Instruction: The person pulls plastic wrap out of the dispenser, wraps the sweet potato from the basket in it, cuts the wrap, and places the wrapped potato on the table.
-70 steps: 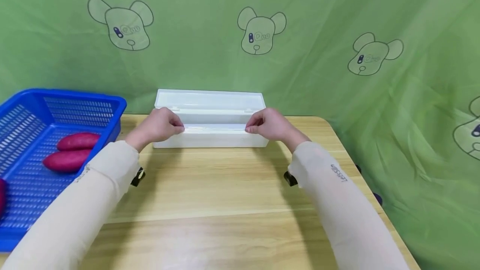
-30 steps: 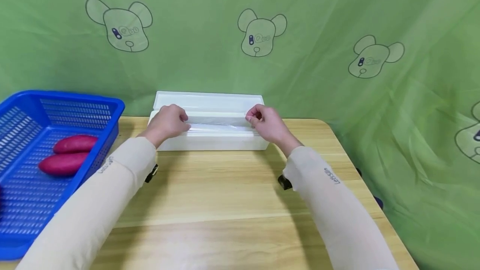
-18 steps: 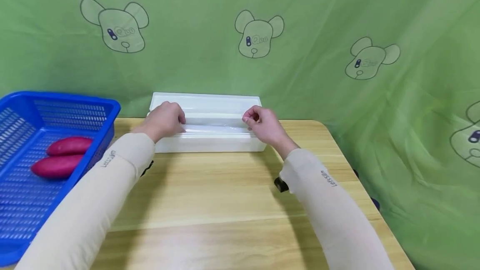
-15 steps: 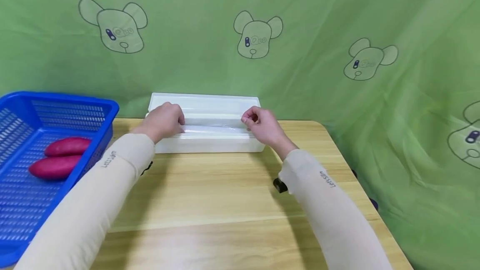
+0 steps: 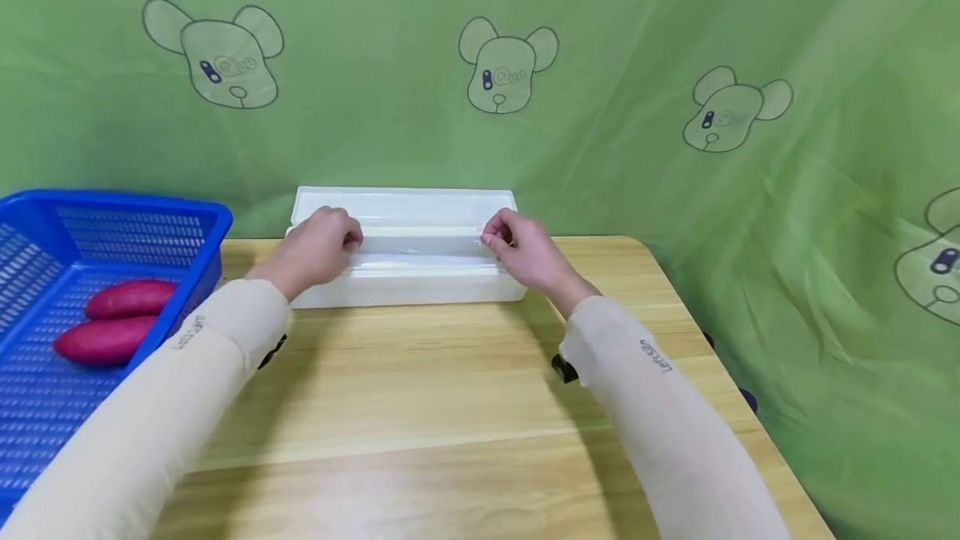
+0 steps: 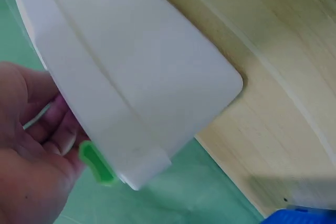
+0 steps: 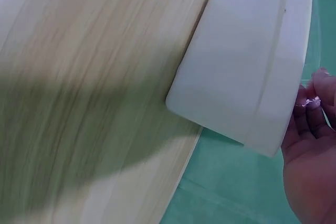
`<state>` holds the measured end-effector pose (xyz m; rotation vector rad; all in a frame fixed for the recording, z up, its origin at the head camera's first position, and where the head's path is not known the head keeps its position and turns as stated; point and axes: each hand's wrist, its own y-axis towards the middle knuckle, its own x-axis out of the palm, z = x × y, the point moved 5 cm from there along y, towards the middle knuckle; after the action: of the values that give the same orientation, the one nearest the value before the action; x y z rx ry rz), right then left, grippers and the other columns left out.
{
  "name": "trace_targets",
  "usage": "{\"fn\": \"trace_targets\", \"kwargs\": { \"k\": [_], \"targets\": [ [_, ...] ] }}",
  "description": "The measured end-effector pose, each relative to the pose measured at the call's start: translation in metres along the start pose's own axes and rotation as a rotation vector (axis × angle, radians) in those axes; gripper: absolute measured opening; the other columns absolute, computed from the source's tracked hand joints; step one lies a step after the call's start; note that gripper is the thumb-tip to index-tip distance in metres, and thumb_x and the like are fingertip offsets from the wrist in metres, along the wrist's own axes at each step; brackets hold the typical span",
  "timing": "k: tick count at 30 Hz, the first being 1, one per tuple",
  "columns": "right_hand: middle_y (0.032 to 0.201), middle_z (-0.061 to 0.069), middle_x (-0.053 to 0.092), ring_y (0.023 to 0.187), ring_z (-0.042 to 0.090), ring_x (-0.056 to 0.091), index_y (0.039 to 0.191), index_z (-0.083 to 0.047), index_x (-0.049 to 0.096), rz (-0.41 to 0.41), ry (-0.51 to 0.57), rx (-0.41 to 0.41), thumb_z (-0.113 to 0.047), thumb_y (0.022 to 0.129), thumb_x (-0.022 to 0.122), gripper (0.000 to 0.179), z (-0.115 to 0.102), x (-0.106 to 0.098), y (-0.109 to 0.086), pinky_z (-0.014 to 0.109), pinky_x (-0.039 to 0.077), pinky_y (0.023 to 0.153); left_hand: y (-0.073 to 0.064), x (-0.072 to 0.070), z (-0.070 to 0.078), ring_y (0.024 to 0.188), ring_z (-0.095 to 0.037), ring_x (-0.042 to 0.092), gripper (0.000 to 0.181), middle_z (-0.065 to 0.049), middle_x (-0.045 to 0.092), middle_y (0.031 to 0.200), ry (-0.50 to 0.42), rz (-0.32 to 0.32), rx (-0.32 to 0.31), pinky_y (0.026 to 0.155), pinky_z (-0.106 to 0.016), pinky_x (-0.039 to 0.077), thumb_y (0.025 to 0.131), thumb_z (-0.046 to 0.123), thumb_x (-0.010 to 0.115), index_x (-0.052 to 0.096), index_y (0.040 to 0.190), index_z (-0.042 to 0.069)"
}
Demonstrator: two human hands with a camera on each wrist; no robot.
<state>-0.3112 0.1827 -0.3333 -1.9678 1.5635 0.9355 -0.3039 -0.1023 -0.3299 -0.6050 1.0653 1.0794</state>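
A long white cling film dispenser (image 5: 408, 288) stands at the back of the table with its lid (image 5: 405, 205) tipped back. Clear cling film (image 5: 420, 258) stretches over its front, thin and hard to see. My left hand (image 5: 318, 247) pinches the film at the left end; in the left wrist view the fingers are partly hidden behind the box. At the right end my right hand (image 5: 527, 250) pinches the film between thumb and forefinger, and a crumpled bit (image 7: 311, 101) shows there. A small green piece (image 6: 97, 163) sits by the box end.
A blue plastic basket (image 5: 217, 252) stands on the left, with two purple-red sweet potatoes (image 5: 112, 340) visible inside. The wooden table (image 5: 420, 407) extends in front of the box. A green curtain (image 5: 622, 165) hangs close behind and to the right.
Both hands have lifted slightly from the box's front edge, raising the film. The left hand went right, then back left. The whole scene has shifted a little left in view.
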Motion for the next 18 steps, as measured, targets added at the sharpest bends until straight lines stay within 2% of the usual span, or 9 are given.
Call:
{"fn": "trace_targets", "kwargs": {
  "k": [2, 4, 10, 14, 18],
  "targets": [
    [0.093, 0.007, 0.058, 0.083, 0.019, 0.052, 0.113, -0.002, 0.063, -0.020, -0.020, -0.029, -0.014, 0.111, 0.060, 0.012, -0.001, 0.002, 0.000, 0.029, 0.047, 0.071, 0.001, 0.000, 0.001, 0.105, -0.039, 0.058, 0.020, -0.020, 0.065, 0.103, -0.028, 0.023, -0.011, 0.095, -0.052, 0.055, 0.100, -0.005, 0.052, 0.072, 0.104, -0.003],
    [0.095, 0.008, 0.058, 0.085, 0.020, 0.052, 0.114, -0.001, 0.061, -0.038, -0.050, -0.048, -0.014, 0.111, 0.058, 0.013, -0.001, 0.004, 0.001, 0.031, 0.049, 0.073, 0.001, -0.002, 0.002, 0.104, -0.039, 0.055, 0.017, -0.019, 0.060, 0.101, -0.045, 0.036, -0.025, 0.090, -0.053, 0.054, 0.101, -0.003, 0.051, 0.068, 0.103, -0.001],
    [0.108, 0.013, 0.059, 0.097, 0.025, 0.054, 0.117, 0.000, 0.063, -0.055, -0.157, -0.043, -0.019, 0.115, 0.051, 0.023, 0.000, 0.008, 0.000, 0.038, 0.051, 0.087, 0.000, -0.007, 0.005, 0.109, -0.039, 0.053, 0.016, -0.018, 0.057, 0.105, -0.102, 0.059, -0.089, 0.088, -0.056, 0.053, 0.105, 0.003, 0.052, 0.066, 0.112, 0.001],
    [0.100, 0.011, 0.056, 0.091, 0.024, 0.051, 0.106, -0.003, 0.072, -0.046, -0.158, -0.064, -0.020, 0.112, 0.059, 0.023, -0.001, 0.003, 0.001, 0.036, 0.047, 0.080, 0.001, -0.009, 0.007, 0.103, -0.037, 0.053, 0.013, -0.016, 0.056, 0.099, -0.104, 0.062, -0.072, 0.085, -0.052, 0.050, 0.105, 0.001, 0.049, 0.061, 0.109, 0.002],
    [0.102, 0.009, 0.059, 0.091, 0.024, 0.053, 0.103, -0.005, 0.072, -0.015, -0.148, -0.070, -0.021, 0.110, 0.062, 0.020, -0.003, -0.002, 0.003, 0.035, 0.048, 0.080, 0.001, -0.014, 0.007, 0.097, -0.034, 0.053, 0.010, -0.014, 0.055, 0.095, -0.112, 0.055, -0.036, 0.083, -0.047, 0.048, 0.106, 0.000, 0.049, 0.058, 0.107, 0.004]
  ]
}}
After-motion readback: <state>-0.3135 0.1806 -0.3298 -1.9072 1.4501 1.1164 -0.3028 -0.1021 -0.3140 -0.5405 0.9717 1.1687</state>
